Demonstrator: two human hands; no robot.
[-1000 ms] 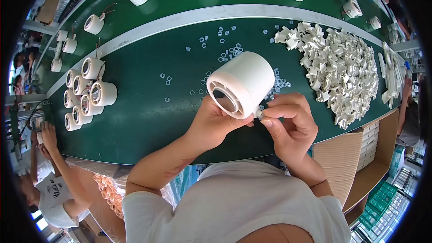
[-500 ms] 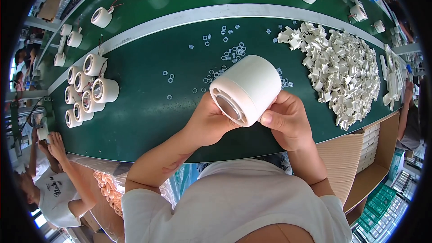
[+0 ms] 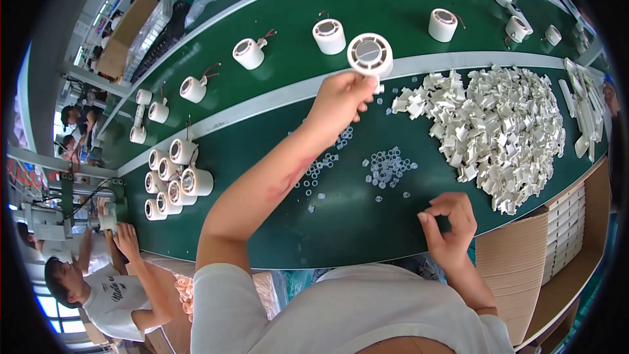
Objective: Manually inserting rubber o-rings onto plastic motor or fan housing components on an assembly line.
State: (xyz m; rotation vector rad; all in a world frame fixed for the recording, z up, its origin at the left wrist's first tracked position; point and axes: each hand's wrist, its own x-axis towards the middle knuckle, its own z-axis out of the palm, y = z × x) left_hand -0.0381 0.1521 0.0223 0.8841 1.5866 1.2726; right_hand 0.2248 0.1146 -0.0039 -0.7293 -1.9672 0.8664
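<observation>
My left hand (image 3: 337, 106) is stretched far out and closed around the lower side of a white cylindrical fan-like unit (image 3: 371, 42). The unit's round vented end shows, and it hangs over the metal strip between the green work surface and the green conveyor beyond. My right hand (image 3: 451, 228) is bent above the table's front edge, its thumb and forefinger apart and nothing between them. Small clear plastic rings (image 3: 389, 165) lie scattered between my hands. A big heap of small white plastic clips (image 3: 495, 131) stands to the right.
Several similar white units (image 3: 196, 181) stand grouped at the left. More units (image 3: 329, 36) with thin red wires sit along the conveyor (image 3: 288, 13). An open cardboard box (image 3: 511, 269) is at the right front. A co-worker (image 3: 108, 292) works at the far left.
My left hand has carried the white unit forward, up to the conveyor's edge. My right hand has let go of it and drawn back to the right. The view has shifted, too.
</observation>
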